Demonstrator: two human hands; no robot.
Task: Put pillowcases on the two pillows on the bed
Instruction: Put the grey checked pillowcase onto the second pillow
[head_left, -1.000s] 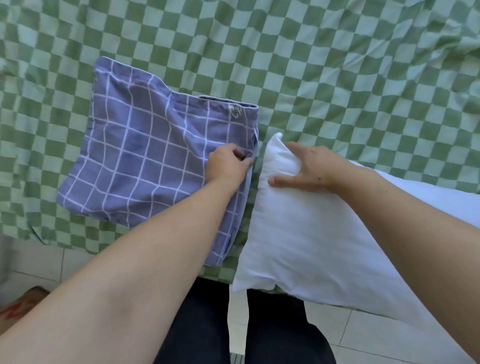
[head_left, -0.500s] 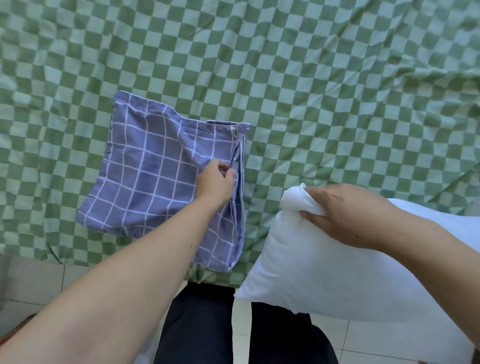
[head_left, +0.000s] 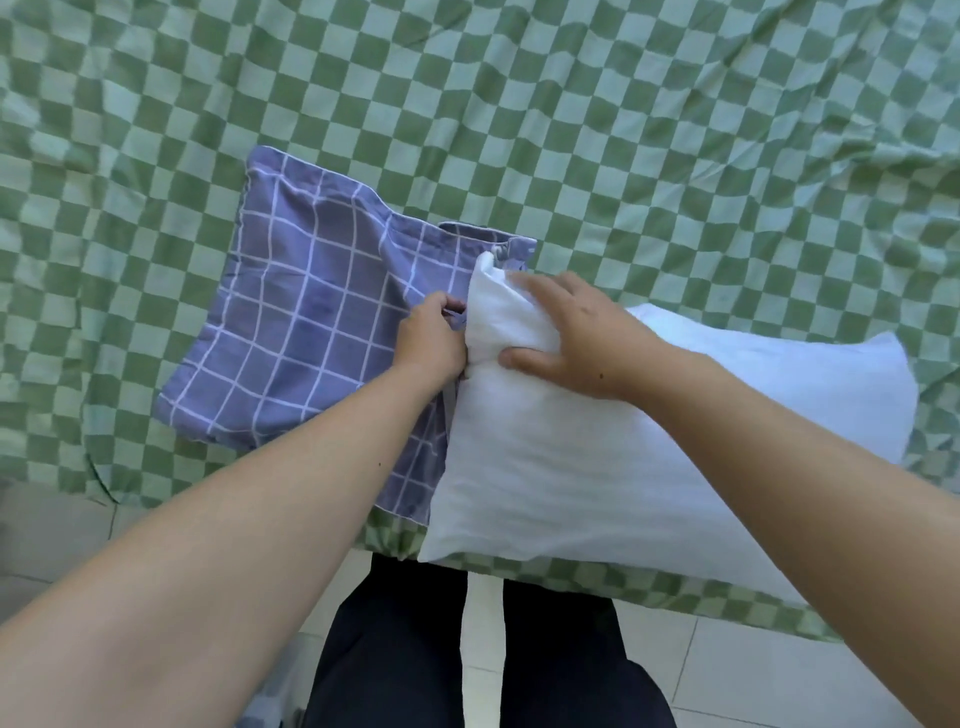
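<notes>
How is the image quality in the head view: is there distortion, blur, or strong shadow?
Head view: wide-angle distortion bends the checks of the green bedsheet toward the edges; lighting is soft and even, with no hard shadows or glare; the white pillow is bright and shows little texture; the purple pillowcase and both hands are reasonably sharp.

Two bare forearms reach forward. The left hand (head_left: 434, 340) is curled in a pinch; the right hand (head_left: 569, 335) presses down, fingers spread, thumb tucked.

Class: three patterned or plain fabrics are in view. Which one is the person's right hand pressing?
The plain white pillow; the right hand grips its corner. Blue grid pillowcase, green checked sheet differ.
</notes>
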